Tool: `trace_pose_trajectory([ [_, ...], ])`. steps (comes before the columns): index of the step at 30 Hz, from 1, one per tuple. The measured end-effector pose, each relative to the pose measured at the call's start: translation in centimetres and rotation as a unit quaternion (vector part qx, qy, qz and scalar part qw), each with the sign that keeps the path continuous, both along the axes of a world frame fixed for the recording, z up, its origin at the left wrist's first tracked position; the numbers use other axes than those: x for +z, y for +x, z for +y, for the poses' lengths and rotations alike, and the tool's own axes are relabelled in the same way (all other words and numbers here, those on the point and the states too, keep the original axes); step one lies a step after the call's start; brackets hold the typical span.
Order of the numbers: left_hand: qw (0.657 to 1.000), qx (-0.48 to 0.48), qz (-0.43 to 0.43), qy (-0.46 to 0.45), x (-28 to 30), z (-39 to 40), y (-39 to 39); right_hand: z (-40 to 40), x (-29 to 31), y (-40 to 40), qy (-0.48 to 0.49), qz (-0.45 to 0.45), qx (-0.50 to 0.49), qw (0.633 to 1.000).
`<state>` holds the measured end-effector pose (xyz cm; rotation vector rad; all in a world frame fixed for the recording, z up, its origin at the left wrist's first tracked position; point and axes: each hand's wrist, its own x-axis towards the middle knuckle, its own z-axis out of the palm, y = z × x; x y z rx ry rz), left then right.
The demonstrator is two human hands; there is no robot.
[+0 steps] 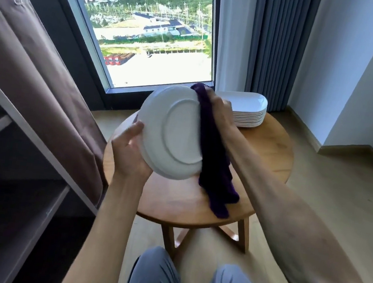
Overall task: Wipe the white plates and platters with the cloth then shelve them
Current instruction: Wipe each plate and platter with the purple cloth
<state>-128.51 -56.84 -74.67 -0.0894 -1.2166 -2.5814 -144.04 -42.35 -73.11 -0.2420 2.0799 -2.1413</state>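
wood floor, small round wooden table point(271, 152) centre frame, window behind it. person seated, grey-trousered knees at the bottom edge.

nearest: left hand point(129, 153) lower centre, fingers curled round the lower-left rim of a white plate point(169, 134), thumb up on the rim. plate is held off the table, tilted on edge, underside and foot ring facing the camera.

right hand point(218, 108) just right of centre, gripping a dark purple cloth point(213, 164) against the plate's upper-right rim. fingers look bunched on the cloth; exact finger positions are blurred. cloth hangs down past the plate's right edge, its tail dangling over the tabletop; can't tell if it touches.

step in hand, my read: wiping, working the rim or far face of this one plate. front face isn't visible, so can't judge how much is wiped.

behind the hands, far right side of the table: stack of white platters point(248, 112), oblong, roughly nine or ten high, apparently not yet done.

left of frame: open shelving unit point(38, 145) with a brown fabric cover point(38, 55) pulled aside. shelves dark, can't see what's on them.

next move calls for: finish the wipe, ease the cloth off, swing the plate left into a shelf bay with the left hand. watch the fabric cover and the shelf frame edge on the way in. one-handed rim grip on a tilted plate is the slip risk.
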Motion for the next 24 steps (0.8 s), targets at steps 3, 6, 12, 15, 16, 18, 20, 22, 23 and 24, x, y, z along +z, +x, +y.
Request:
trace_pose_trajectory([
  [3, 0.999, -0.02, 0.019, -0.024, -2.2, 0.6, 0.1, -0.4, -1.2, -0.1, -0.01, -0.116, 0.028, 0.993],
  [6, 0.999, -0.017, -0.028, 0.02, -3.1, 1.2, -0.5, -1.8, -2.7, 0.0, -0.076, -0.183, 0.047, 0.979],
  [12, 0.996, -0.063, -0.031, 0.052, -2.2, 2.4, -1.8, -2.6, -0.8, 0.8, 0.114, 0.054, 0.059, 0.99],
  [15, 0.994, -0.096, -0.008, 0.042, -1.2, 3.0, -3.0, -3.0, 0.1, 2.5, 0.111, 0.15, 0.086, 0.979],
  [16, 0.995, -0.092, -0.003, 0.048, -0.9, 3.1, -3.4, -3.1, 0.2, 3.0, 0.104, 0.175, 0.099, 0.974],
  [18, 0.996, -0.066, -0.008, 0.054, -0.8, 3.0, -4.0, -3.1, 0.3, 4.0, 0.084, 0.205, 0.13, 0.966],
  [20, 0.996, -0.053, -0.019, 0.076, -0.9, 2.9, -4.2, -2.8, 0.3, 5.0, 0.062, 0.222, 0.165, 0.959],
  [22, 0.992, -0.043, -0.021, 0.112, -1.3, 2.8, -4.4, -2.6, -0.1, 6.3, 0.059, 0.243, 0.2, 0.947],
  [23, 0.99, -0.038, -0.02, 0.134, -1.5, 2.7, -4.5, -2.6, -0.4, 6.8, 0.063, 0.254, 0.214, 0.941],
  [24, 0.987, -0.031, -0.021, 0.156, -1.8, 2.5, -4.6, -2.6, -0.7, 7.3, 0.067, 0.264, 0.223, 0.936],
])
